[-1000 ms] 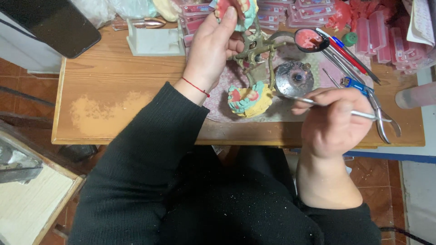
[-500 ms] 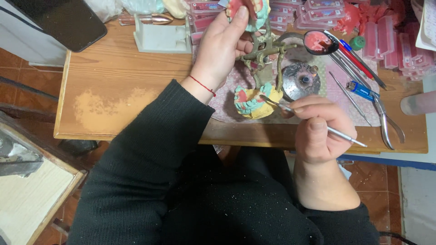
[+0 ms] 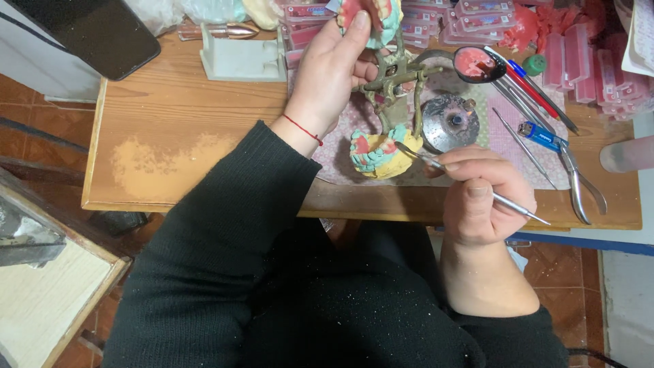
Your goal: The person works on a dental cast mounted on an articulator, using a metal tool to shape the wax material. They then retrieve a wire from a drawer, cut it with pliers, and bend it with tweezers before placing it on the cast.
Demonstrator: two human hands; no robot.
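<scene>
My left hand (image 3: pixel 334 71) holds up the upper part of a brass hinged frame (image 3: pixel 395 75), gripping a pink and green dental model (image 3: pixel 371 17) at the top edge of view. Below it, a lower dental model (image 3: pixel 378 153) with pink wax and pale teeth sits on a yellow base on the patterned mat (image 3: pixel 504 116). My right hand (image 3: pixel 480 197) pinches a thin metal carving tool (image 3: pixel 470 184) like a pen. The tool's tip touches the right side of the lower model.
On the wooden table (image 3: pixel 184 129): a round metal burner (image 3: pixel 449 119), a small bowl of red wax (image 3: pixel 477 65), pens, thin probes, a blue lighter (image 3: pixel 538 136) and pliers (image 3: pixel 579 184) at right. Pink boxes line the back edge; a grey block (image 3: pixel 242 58) at back left.
My right hand has moved left from the table's right side, bringing the tool's tip onto the lower model. The left hand keeps holding the frame up.
</scene>
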